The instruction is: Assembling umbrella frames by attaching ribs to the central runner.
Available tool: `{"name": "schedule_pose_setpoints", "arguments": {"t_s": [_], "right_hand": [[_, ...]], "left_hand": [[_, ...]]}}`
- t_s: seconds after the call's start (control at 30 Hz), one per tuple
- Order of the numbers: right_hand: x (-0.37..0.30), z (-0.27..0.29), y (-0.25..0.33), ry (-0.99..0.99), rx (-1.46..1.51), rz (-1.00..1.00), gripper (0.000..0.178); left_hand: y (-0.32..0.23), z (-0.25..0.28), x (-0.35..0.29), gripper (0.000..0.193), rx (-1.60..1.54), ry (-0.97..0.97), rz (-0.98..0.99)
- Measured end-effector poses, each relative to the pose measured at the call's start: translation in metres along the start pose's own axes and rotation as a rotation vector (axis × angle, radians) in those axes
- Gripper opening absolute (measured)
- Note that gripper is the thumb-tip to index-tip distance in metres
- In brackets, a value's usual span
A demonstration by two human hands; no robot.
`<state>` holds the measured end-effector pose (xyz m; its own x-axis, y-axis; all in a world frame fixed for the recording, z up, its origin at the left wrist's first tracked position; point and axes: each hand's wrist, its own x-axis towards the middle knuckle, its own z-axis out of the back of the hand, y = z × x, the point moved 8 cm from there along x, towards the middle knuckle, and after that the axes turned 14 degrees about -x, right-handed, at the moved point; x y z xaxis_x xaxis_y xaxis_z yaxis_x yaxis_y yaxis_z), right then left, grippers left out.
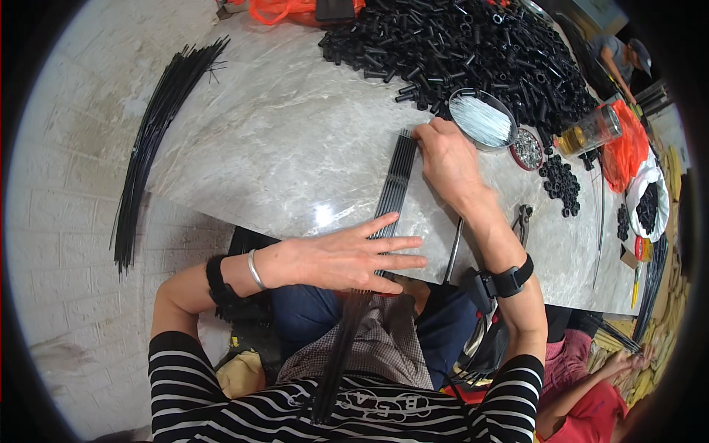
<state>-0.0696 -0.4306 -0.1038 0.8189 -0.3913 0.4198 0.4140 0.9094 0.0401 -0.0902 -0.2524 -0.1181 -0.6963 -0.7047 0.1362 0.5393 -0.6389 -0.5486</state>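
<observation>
While the person is sitting at a pale marble tabletop (281,140), both bare hands are resting on a flat row of thin black rods (395,184) lying side by side. The rods are running from near the middle of the tabletop back over its near edge and down across the person's lap. The left hand (340,260) is lying open, fingers (391,242) spread flat, pressing across the rods at the tabletop edge. The right hand (447,159) is curling its fingertips against the far ends of the rods, seemingly evening them up; it is touching, not clenching.

The rods are looking light, long and slender, probably springy rather than rigid, and smooth enough to roll or fan apart. A hold would likely be surest around the whole row near its middle, with the ends steadied.

Just beyond the right hand, a round metal dish (484,119) of thin pale pins is sitting beside a heap of short black tubes (473,52). Another bundle of long black rods (151,140) is hanging over the left edge.
</observation>
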Motion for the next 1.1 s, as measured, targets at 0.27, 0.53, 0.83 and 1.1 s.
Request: {"name": "schedule_pose_setpoints", "arguments": {"t_s": [0.27, 0.53, 0.83, 1.1], "right_hand": [[0.012, -0.008, 0.004, 0.024, 0.13, -0.008, 0.015], [0.014, 0.045, -0.054, -0.141, 0.154, -0.136, 0.014], [0.002, 0.018, -0.112, 0.009, -0.178, -0.215, 0.01], [-0.003, 0.018, -0.131, 0.035, 0.076, -0.338, 0.012]], "left_hand": [[0.001, -0.001, -0.004, 0.035, 0.03, -0.008, 0.032], [0.0, 0.002, -0.01, 0.029, 0.013, -0.025, 0.03], [0.001, -0.002, -0.009, 0.03, 0.013, -0.015, 0.021], [0.001, 0.0, -0.008, 0.031, -0.001, -0.019, 0.033]]}}
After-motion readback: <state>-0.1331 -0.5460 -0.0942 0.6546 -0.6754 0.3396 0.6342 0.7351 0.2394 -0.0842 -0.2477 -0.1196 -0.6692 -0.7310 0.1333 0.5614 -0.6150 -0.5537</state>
